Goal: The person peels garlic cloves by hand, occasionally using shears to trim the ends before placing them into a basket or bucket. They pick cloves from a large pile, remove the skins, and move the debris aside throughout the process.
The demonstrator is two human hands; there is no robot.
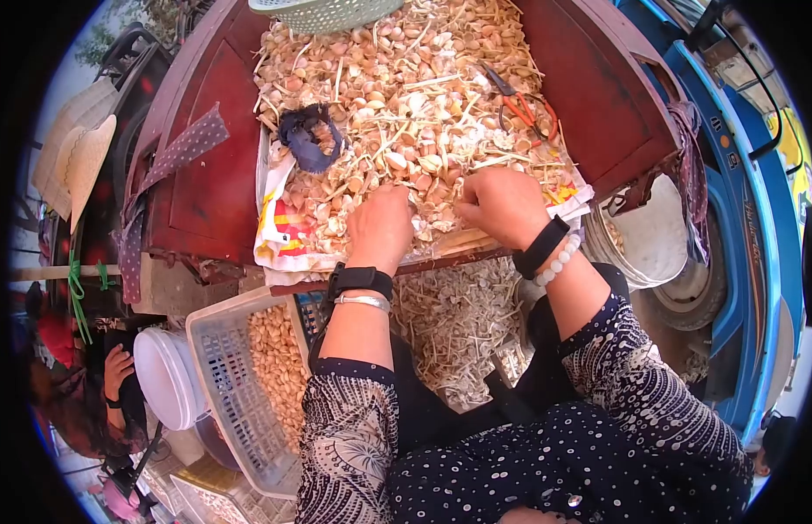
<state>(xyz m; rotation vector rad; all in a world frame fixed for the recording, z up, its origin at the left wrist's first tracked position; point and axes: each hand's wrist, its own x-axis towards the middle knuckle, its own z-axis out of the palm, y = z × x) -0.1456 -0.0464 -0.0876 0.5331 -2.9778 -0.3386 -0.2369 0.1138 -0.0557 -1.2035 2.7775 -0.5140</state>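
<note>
A thick heap of garlic cloves (397, 96), mixed with papery skins and dry stalks, covers the red wooden tray in front of me. At its near edge my left hand (380, 229) is closed, knuckles up, and its fingertips are partly hidden. To the right, my right hand (506, 208) is also curled shut over the cloves, its fingers turned inward. Whatever either hand pinches cannot be made out. Orange-handled cutters (521, 105) lie on the heap beyond my right hand. A crumpled dark cloth (312, 140) rests on the cloves beyond my left hand.
A pale green basket (327, 13) sits at the heap's far end. Below left stands a plastic crate (236, 393) holding cloves (279, 367), beside a lidded white bucket (166, 377). Stalks and skins (458, 323) pile up between my knees. Another white bucket (655, 231) and a blue vehicle (746, 262) are right.
</note>
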